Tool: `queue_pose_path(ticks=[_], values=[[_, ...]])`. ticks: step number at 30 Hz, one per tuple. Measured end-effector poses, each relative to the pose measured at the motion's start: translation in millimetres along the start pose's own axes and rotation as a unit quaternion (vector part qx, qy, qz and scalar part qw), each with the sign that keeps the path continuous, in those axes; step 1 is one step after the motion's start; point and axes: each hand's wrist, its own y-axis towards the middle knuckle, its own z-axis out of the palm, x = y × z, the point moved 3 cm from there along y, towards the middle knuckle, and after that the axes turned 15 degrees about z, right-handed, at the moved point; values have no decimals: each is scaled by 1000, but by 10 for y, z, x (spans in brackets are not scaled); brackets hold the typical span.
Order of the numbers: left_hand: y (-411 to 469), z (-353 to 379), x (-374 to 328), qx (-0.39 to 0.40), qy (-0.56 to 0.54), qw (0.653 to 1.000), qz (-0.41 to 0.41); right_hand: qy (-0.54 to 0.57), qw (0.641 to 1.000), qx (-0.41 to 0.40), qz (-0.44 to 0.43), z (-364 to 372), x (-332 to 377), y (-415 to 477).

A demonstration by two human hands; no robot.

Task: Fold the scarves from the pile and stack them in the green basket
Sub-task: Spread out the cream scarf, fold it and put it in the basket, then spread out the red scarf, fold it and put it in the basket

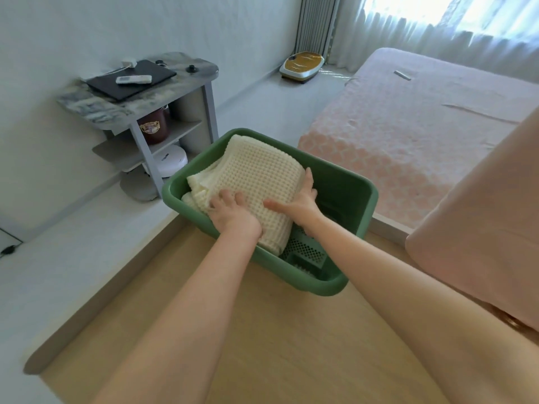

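Both of your hands are in the basket, on the folded scarf. Your left hand (230,212) has its fingers curled into the near edge of the cloth. Your right hand (300,202) clasps the right side, thumb laid over the top and fingers up along the fold.

Behind all this, the bed (423,121) with its pink cover fills the right of the room. The wooden table (262,330) runs under your forearms. A grey side table (204,74) stands by the wall to the left.

The green basket (361,199) sits at the far edge of the wooden table. The cream waffle-knit scarf (256,173) lies inside it toward the left, leaning up against the far wall rather than flat. The mesh floor shows bare on the near right.

As for progress, you look to be setting this scarf down, so it likely needs only to be pressed flat and let go. A cream fold peeks out at the lower left, and you cannot tell whether it belongs to this scarf or another. The pile is out of view, so how many scarves remain cannot be judged.
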Motion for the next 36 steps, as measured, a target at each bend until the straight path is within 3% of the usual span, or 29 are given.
queue_pose_path(ticks=[5, 9, 12, 14, 17, 19, 21, 28, 33, 36], values=[[64, 6, 84, -8, -71, 997, 11, -152, 988, -12, -30, 107, -89, 28], [132, -16, 132, 15, -51, 998, 33, -308, 928, -54, -201, 94, 21, -22], [82, -55, 182, 34, -79, 995, 42, -373, 916, 8, -150, 49, 102, 11], [-2, -139, 175, 8, -94, 995, 45, -329, 934, 27, -135, -36, 226, -51], [-230, -378, 57, -106, -108, 987, 50, -177, 973, 7, -150, -281, 363, -260], [-422, -501, -86, -200, -128, 969, 70, -119, 983, 24, -140, -480, 348, -448], [-623, -543, -290, -244, -193, 944, 113, -101, 984, 44, -137, -696, 248, -683], [-1309, -290, -1399, -148, -327, 905, 228, -29, 989, 43, -141, -1682, -528, -1570], [-1768, 130, -2267, -107, -333, 900, 261, 16, 998, -8, -59, -2639, -1588, -2090], [-2114, 577, -2887, -31, -361, 890, 279, 58, 997, -52, 2, -3200, -2447, -2435]])
